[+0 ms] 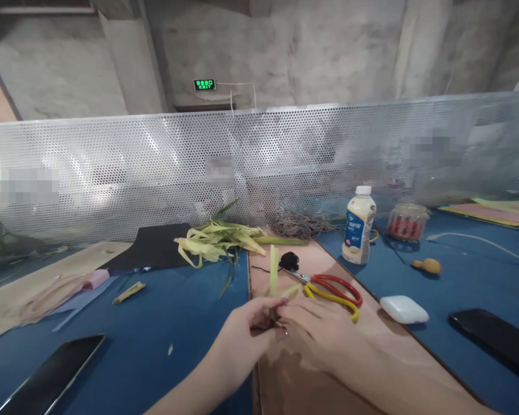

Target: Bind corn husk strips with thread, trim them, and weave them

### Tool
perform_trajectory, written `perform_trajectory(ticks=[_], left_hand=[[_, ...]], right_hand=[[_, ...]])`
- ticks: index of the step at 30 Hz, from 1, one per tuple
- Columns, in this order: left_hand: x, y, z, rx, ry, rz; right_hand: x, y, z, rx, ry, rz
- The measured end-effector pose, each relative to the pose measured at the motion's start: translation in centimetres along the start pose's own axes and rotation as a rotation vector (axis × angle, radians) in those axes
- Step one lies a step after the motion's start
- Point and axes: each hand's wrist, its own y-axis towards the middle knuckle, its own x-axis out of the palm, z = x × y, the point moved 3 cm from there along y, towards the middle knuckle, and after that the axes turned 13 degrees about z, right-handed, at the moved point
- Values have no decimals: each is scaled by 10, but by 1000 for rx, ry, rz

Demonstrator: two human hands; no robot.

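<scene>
From my distant post I look through the head camera at two bare hands brought together above the brown board (298, 392), which lies on the blue surface (185, 357). The left hand (246, 331) has its thumb and forefinger closed around a small dark piece (273, 316). The fingers of the right hand (320, 328) are bent against the same place, but they cover the contact, so I cannot tell whether they also grasp it.

A pale green husk strip (274, 271) is directly beyond the joined fingertips. Its long axis points away from the person, almost straight, and its near end reaches the left forefinger, so the left hand is the nearer one. This end is hidden there; whether the hand holds it, I cannot tell. The strip looks narrow, smooth and light, with rather straight edges. The dark piece is mostly covered by fingers, and its material is not clear to me.

To the right of the strip lies a small ball of black thread (289, 261). Just beside it are the scissors (338, 290), with one red and one yellow handle, the handles toward the right hand.
</scene>
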Motion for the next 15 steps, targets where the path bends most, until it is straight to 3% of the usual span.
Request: perform_trajectory(ticks=[8, 15], left_hand=[[-6, -6, 19, 156, 285, 153], [-10, -7, 18, 314, 403, 208]], right_hand=[[-3, -3, 7, 94, -49, -12], [-5, 8, -2, 424, 221, -65]])
